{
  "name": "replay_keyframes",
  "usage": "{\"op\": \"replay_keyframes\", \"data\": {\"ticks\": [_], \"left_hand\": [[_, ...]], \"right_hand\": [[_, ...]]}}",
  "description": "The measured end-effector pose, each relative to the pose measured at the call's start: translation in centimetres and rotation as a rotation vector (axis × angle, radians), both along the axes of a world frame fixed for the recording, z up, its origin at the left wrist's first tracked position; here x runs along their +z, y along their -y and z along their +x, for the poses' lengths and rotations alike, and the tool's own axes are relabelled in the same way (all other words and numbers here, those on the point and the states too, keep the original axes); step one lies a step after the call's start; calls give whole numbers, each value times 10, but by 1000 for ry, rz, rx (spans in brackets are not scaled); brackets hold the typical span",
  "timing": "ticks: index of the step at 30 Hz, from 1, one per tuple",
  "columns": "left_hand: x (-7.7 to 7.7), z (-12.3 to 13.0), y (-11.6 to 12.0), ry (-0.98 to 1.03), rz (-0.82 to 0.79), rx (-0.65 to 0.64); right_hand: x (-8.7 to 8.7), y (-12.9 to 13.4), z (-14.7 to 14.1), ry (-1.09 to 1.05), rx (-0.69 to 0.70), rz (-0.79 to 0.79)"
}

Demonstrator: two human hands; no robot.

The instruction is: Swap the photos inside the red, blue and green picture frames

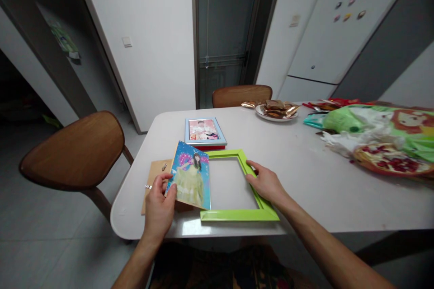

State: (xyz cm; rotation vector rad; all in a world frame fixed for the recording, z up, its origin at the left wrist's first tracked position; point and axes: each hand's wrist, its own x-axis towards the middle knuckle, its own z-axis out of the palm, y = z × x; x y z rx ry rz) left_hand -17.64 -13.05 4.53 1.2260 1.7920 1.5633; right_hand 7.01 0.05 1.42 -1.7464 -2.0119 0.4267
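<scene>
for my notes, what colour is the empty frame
Lime green; the frame shows best in the head view.

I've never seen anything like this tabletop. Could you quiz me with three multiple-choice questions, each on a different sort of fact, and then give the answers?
1. Where is the plate of gold-wrapped snacks compared with the blue-framed photo?
A) Underneath it
B) Farther along the table, to its right in the view
C) On a chair

2. What colour is the picture frame under the right hand?
A) Red
B) Brown
C) Lime green

3. What is the left hand doing with the printed photo?
A) Holding it by its edge
B) Tearing it in half
C) Pressing it flat inside the blue frame

Answers:
1. B, the plate sits beyond it on the table.
2. C, its bright bars show this.
3. A, the fingers grip its lower edge.
</scene>
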Motion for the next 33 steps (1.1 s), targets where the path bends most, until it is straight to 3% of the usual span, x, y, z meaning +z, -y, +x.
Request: {"op": "replay_keyframes", "data": {"ticks": [5,10,14,19,21,23,27,33], "left_hand": [[-6,-2,7,234,19,13],[-26,-8,9,234,-74,22],[-30,-17,16,-43,-210,-8],[-18,-18,24,-509,-339,-10],[-14,-16,26,-629,-433,-22],[-11,-15,26,-718,-497,-14],[-15,-12,27,-841,-335,-23],[-32,11,22,-890,-97,-298]], "right_hand": [[-5,-2,2,38,-3,-4],[-4,0,0,93,27,-12],[-4,1,2,133,46,17],[0,11,-12,111,99,195],[4,20,-27,-38,191,148],[6,27,-44,-203,286,2],[3,29,-74,-416,339,-178],[3,25,-98,-748,285,-315]]}}
